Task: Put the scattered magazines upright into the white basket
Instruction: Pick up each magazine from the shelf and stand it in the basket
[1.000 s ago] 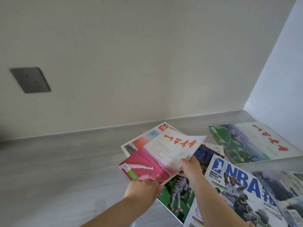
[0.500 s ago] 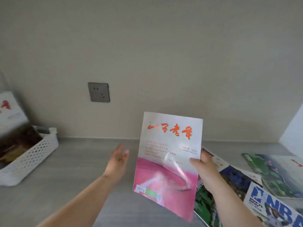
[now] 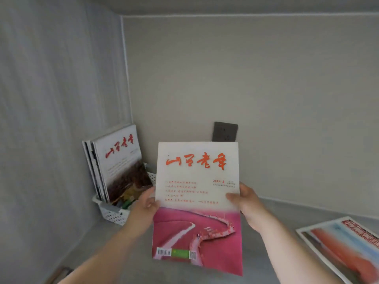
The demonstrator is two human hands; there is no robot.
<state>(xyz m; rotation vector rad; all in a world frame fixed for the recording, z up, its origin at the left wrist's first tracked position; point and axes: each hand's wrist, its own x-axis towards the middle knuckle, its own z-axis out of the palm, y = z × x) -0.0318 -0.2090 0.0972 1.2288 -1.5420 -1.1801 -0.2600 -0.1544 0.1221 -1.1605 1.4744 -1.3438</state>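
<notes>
Two hands clamp one upright pink-and-white magazine at mid-height; the left hand pinches its left edge, thumb in front, the right hand its right edge; half a second ago only the right held it; it hangs above the grey counter, right of the white basket in the far-left corner, where magazines stand upright; a dark wall socket shows behind; another magazine lies flat near right.

A grey counter bears a white basket and a flat magazine.
</notes>
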